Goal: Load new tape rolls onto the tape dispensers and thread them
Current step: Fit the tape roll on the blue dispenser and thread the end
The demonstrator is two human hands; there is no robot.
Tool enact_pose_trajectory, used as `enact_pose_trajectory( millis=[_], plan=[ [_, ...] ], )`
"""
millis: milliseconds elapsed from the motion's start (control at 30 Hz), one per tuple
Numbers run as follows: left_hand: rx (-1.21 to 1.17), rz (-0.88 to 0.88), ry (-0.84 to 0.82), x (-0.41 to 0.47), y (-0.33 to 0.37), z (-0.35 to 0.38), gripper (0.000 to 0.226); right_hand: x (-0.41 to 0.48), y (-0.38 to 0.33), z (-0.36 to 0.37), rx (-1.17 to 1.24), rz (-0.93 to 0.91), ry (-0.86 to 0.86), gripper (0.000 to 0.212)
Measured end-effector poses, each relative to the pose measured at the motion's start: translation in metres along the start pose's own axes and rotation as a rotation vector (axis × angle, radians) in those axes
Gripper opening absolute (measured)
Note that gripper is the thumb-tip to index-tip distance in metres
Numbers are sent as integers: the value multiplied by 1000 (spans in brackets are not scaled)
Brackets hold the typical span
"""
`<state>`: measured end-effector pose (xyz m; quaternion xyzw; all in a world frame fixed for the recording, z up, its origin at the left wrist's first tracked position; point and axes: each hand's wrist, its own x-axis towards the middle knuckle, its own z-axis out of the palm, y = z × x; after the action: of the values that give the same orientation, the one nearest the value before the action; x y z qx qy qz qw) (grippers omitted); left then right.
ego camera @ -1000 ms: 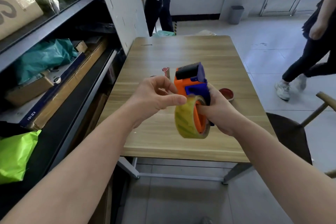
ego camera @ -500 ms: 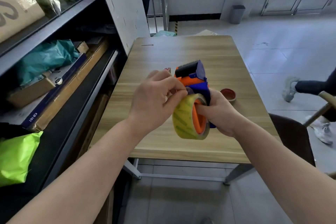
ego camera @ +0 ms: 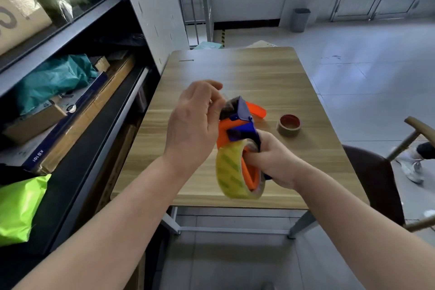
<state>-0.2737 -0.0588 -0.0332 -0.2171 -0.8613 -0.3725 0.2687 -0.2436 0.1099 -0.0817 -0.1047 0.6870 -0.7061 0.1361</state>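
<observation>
Here the tape dispenser point(ego camera: 243, 114) hangs above the table point(ego camera: 235, 73) edge.

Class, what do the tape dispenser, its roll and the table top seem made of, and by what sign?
Tape dispenser: probably moulded plastic, smooth orange and blue. Roll: glossy yellowish see-through film. Table top: wood or wood-look laminate, striped grain, slight sheen.

The left grip point(ego camera: 193, 125) and right grip point(ego camera: 274, 160) are bare. Behind each, a bare forearm reaches the frame edge.
</observation>
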Motion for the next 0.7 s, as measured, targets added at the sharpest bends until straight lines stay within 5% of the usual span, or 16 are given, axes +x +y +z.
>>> enact_pose_trajectory(
  millis=[200,567,700],
  plan=[
    [-192,-116,-56,3,3,-3,12,0,0,-8,188,75,-2,32],
    [-126,12,-86,17,8,-10,12,-3,1,-7,248,142,-142,25],
    [-163,-62,-73,17,2,-10,10,-5,2,-10,260,175,-173,39]
  ],
)
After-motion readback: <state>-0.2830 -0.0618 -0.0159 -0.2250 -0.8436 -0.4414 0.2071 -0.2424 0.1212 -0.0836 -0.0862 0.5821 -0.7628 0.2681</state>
